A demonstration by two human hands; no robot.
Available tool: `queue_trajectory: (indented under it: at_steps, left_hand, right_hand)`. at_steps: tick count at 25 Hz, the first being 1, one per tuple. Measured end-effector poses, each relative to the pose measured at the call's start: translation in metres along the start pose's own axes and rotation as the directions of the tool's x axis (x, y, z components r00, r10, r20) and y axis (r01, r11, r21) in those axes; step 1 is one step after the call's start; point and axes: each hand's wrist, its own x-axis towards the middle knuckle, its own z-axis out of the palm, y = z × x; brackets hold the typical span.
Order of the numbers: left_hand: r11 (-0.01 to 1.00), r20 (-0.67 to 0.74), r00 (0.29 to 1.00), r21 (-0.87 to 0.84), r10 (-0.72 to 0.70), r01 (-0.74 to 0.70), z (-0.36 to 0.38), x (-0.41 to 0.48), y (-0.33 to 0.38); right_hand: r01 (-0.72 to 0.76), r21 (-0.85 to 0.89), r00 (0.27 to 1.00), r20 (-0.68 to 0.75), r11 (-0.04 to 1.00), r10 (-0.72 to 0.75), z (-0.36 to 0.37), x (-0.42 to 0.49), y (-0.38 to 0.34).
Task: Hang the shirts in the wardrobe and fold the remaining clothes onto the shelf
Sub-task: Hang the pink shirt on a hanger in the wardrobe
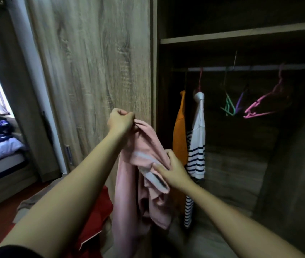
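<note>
— What have your hands got hold of?

— Your left hand [120, 121], at mid-frame, is fisted tight on a bunch of cloth at the top of the soft pale-pink cotton garment [148, 151]. Your right hand [172, 172], lower and to the right, has its fingers curled round a fold beside a white-and-dark trim band. The garment hangs crumpled between and below both hands, in front of the wood-grain wardrobe door [96, 62], and it is not on a hanger yet.

— So what should you do with it now?

— My guess is that you're working out which way up it goes. Walk your fingers along the edge until each hand has a shoulder, then let it drop open without a twist. After that, free one hand for the empty pink plastic hanger [259, 104] on the metal rail [241, 68], right of centre, beside the green hanger [229, 107] and the purple one [240, 103].

— Is there anything to watch for?

— The plain orange shirt [179, 131] and the white navy-striped shirt [197, 146] hang just right of your right hand, so keep the loose cloth off them. If it turns out not to be a shirt, fold it for the wooden shelf [241, 35] at upper right.
</note>
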Motion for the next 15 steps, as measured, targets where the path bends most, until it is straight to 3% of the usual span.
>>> queue_trajectory:
  at_steps: [1,3,5,6,8,9,12,13,15]
  left_hand:
    - [1.0,0.025,0.999,-0.016,0.028,-0.027,-0.008,-0.001,-0.002]
    - [0.989,0.314,0.943,-0.133,0.109,-0.07,-0.024,-0.01,-0.018]
    - [0.982,0.627,0.755,-0.12,0.191,-0.149,-0.036,-0.025,-0.039]
    - [0.975,0.708,0.675,-0.102,0.21,-0.196,-0.04,-0.034,-0.051]
    - [0.941,0.741,0.616,-0.059,0.266,-0.334,-0.043,-0.045,-0.071]
    - [0.914,0.722,0.619,-0.046,0.309,-0.403,-0.042,-0.048,-0.079]
    - [0.886,0.579,0.72,-0.008,0.383,-0.465,-0.039,-0.045,-0.084]
    - [0.889,0.519,0.757,-0.013,0.397,-0.458,-0.037,-0.043,-0.081]
    - [0.896,0.382,0.83,0.012,0.406,-0.444,-0.033,-0.039,-0.064]
  right_hand:
    - [0.019,0.128,0.999,-0.049,0.992,-0.012,-0.001,0.004,-0.003]
    - [0.066,0.259,0.997,-0.063,0.964,-0.051,-0.007,0.018,-0.017]
    - [0.089,0.297,0.996,-0.047,0.951,-0.078,-0.012,0.03,-0.032]
    - [0.084,0.31,0.996,-0.046,0.947,-0.074,-0.013,0.036,-0.036]
    - [0.023,0.338,0.997,-0.076,0.941,0.003,-0.014,0.047,-0.037]
    - [-0.013,0.365,0.995,-0.086,0.931,0.047,-0.017,0.05,-0.035]
    - [-0.087,0.439,0.996,0.014,0.895,0.089,-0.032,0.048,-0.037]
    - [-0.078,0.366,0.995,0.083,0.928,0.05,-0.039,0.044,-0.038]
    - [-0.006,-0.022,0.969,0.248,1.0,0.011,-0.052,0.038,-0.04]
